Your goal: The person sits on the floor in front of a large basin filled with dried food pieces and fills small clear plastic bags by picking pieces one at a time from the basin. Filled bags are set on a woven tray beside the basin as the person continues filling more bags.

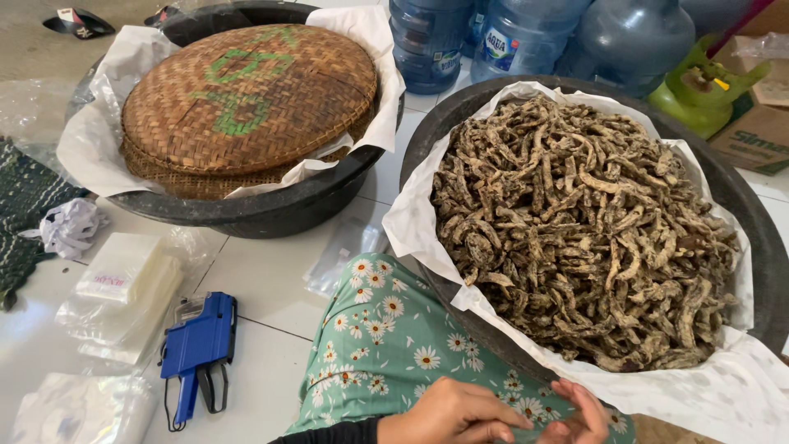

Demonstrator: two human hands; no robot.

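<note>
My left hand (pixel 448 413) and my right hand (pixel 579 415) meet at the bottom edge, over my lap in a green floral cloth (pixel 382 337). Their fingertips touch, and I cannot make out whether anything is held between them. Just beyond the hands stands a large black basin (pixel 744 205) lined with white paper and heaped with dried brown crispy strips (pixel 575 230). A blue label gun (pixel 197 345) lies on the white tiled floor to the left of my knee.
A second black basin (pixel 246 215), paper-lined, holds stacked round woven bamboo trays (pixel 246 99). Stacks of clear plastic bags (pixel 123 288) and a crumpled white bag (pixel 70 226) lie at left. Blue water jugs (pixel 526 33), a green gas cylinder (pixel 699 90) and a cardboard box (pixel 760 123) stand behind.
</note>
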